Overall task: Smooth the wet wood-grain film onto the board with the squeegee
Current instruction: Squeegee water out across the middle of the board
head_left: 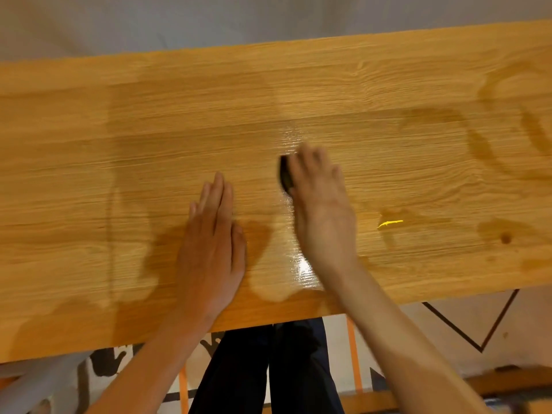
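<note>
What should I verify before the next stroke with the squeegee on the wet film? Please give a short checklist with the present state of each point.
1. Squeegee held in the right hand: ok, the fingers curl over it, though the hand is blurred.
2. Left hand flat on the film to steady it: ok, fingers straight, palm down.
3. Left hand out of the squeegee's path: cannot tell, it lies close beside it.
4. Film wet: ok, a glossy streak shows near the right wrist.
5. Film flat: not ok, a yellow mark and dark patches show to the right.
6. Squeegee edge flat on the film: cannot tell, blurred.
</note>
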`<state>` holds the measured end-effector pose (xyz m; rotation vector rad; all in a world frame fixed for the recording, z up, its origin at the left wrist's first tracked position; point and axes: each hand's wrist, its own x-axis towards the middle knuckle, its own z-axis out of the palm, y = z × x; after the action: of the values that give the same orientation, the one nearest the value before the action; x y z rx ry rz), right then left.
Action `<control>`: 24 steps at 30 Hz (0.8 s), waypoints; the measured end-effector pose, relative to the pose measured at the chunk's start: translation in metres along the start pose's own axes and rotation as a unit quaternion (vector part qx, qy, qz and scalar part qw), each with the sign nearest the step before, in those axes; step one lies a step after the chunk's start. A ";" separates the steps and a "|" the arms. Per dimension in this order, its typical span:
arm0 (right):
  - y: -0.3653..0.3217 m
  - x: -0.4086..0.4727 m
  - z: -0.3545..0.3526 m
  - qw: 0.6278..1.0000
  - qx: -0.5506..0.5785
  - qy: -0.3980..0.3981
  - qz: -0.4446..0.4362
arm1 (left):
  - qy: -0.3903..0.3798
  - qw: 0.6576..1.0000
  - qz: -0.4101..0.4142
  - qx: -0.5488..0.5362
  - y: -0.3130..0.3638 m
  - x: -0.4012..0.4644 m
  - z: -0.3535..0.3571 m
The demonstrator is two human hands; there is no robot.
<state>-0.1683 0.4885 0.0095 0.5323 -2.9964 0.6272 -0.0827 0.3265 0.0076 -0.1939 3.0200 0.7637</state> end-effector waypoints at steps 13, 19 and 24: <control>-0.056 -0.025 0.019 1.000 0.013 -0.005 -0.017 | 0.017 1.000 -0.005 0.024 -0.001 0.002 0.003; 0.050 -0.046 -0.037 0.977 -0.036 0.050 0.206 | 0.030 0.999 -0.005 0.022 -0.004 0.002 0.007; -0.018 -0.044 -0.001 0.982 -0.036 0.078 0.168 | 0.053 0.999 0.003 0.011 -0.003 0.001 0.008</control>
<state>-0.1212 0.4877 0.0126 -0.0314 -2.9636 0.5424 -0.0838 0.3276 -0.0004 -0.2319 3.1276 0.7420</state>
